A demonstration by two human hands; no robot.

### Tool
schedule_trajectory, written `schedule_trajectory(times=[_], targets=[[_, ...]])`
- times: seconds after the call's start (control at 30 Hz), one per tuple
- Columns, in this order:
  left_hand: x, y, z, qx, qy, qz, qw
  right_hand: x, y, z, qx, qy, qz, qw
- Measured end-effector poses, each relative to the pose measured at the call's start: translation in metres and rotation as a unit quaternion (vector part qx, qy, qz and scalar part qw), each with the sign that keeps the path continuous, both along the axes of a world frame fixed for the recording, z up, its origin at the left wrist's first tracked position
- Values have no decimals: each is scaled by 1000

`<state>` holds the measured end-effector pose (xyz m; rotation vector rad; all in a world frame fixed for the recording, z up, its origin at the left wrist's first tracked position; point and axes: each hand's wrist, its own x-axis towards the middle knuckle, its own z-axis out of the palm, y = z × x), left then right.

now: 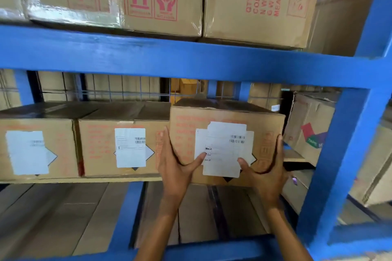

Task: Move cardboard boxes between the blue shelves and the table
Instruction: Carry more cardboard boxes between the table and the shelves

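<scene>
A cardboard box [227,121] with white labels on its front sits at the middle level of the blue shelves [191,63], sticking out a little in front of its neighbours. My left hand [176,167] grips its lower left corner, thumb on the front face. My right hand [267,171] holds the lower right corner the same way. Two similar labelled boxes, one [101,146] beside it and another [59,148] further left, stand in a row on the same shelf board.
Large boxes [161,0] with red handling marks fill the upper shelf. Flat boxes [63,214] lie on the level below. A tilted box [307,131] with a coloured logo stands to the right, behind the blue upright post [331,165]. Wire mesh backs the shelf.
</scene>
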<state>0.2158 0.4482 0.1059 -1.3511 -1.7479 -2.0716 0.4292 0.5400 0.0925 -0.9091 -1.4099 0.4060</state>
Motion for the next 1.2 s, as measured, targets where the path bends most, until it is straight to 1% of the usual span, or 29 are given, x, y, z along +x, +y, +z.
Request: schedule_trajectory(times=[0.13, 0.23, 0.3, 0.47, 0.57, 0.6, 0.67, 0.73, 0.8, 0.87, 0.9, 0.93, 1.0, 1.07, 1.13, 1.2], targets=[[-8, 37, -4, 2, 2, 50, 999, -13, 54, -1, -30, -24, 44, 998], [-16, 57, -9, 0, 25, 68, 997, -28, 85, -10, -59, -6, 70, 996], [-24, 68, -13, 1, 44, 85, 995, -39, 101, -18, -54, 12, 83, 995], [-41, 95, -30, -23, 80, 112, 990, -57, 130, -35, 1, -18, 29, 999], [-49, 109, -37, -77, 102, 136, 982, -65, 141, -42, -22, -41, 35, 998], [-52, 114, -40, -95, 114, 140, 979, -68, 145, -45, -39, -65, 45, 996], [-60, 120, -49, -129, 172, 168, 962, -75, 153, -50, -76, -109, 66, 989], [-67, 123, -54, -154, 228, 204, 940, -80, 160, -56, -90, -118, 70, 986], [-71, 124, -56, -171, 254, 218, 927, -79, 163, -60, -89, -111, 57, 988], [-71, 123, -56, -175, 267, 235, 918, -77, 164, -62, -71, -107, 82, 988], [-69, 123, -55, -177, 265, 236, 918, -76, 164, -63, -64, -112, 94, 987], [-66, 123, -56, -174, 257, 228, 923, -74, 165, -64, -51, -122, 85, 988], [-58, 124, -59, -152, 235, 209, 937, -72, 167, -70, 3, -154, -2, 988], [-50, 128, -63, -126, 227, 191, 947, -77, 168, -73, 89, -190, -84, 974], [-41, 135, -65, -110, 239, 176, 948, -88, 167, -66, 147, -219, -101, 959], [-35, 145, -68, -119, 254, 170, 945, -101, 169, -56, 168, -279, -111, 939]])
